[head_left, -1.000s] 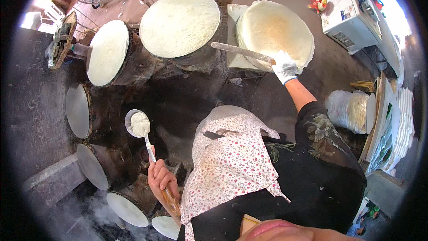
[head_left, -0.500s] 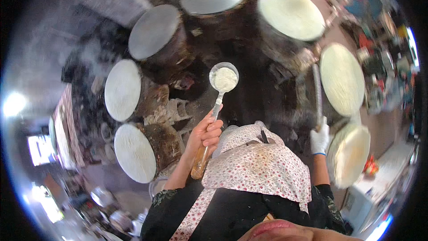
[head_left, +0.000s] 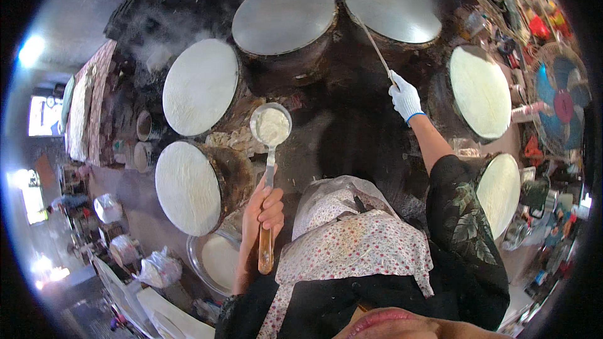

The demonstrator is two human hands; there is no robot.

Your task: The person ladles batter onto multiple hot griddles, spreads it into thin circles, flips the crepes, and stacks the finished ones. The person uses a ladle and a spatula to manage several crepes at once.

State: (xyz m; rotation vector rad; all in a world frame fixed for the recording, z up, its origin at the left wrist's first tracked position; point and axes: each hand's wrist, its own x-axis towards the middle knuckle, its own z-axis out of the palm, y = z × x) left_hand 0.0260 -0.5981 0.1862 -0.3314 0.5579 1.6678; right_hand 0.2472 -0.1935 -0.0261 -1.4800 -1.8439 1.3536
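My left hand (head_left: 264, 210) is closed round the wooden handle of a metal ladle (head_left: 271, 144). White, floury-looking batter (head_left: 274, 127) fills much of its bowl, held beside the left-hand griddles. Stretched far forward, my right hand (head_left: 405, 97) wears a white glove with a blue cuff. It grips a long thin stick (head_left: 375, 47), whose far end reaches the left edge of a bare grey round griddle (head_left: 394, 7). Another bare grey griddle (head_left: 284, 17) stands to its left. Pale layers cover the griddles at left (head_left: 201, 88), near left (head_left: 188, 188), right (head_left: 481, 91) and near right (head_left: 499, 194).
A metal basin (head_left: 218, 262) of white liquid stands by my left forearm. Steam drifts behind the left griddles. At the right is a standing fan (head_left: 561, 97) with blue blades. Covered trays or cloths (head_left: 91, 103) and plastic bags (head_left: 157, 268) lie on the left.
My view has turned left, shifting the griddles rightward. My right hand has swung from the near right to the far griddle with the stick. My left hand still holds the ladle.
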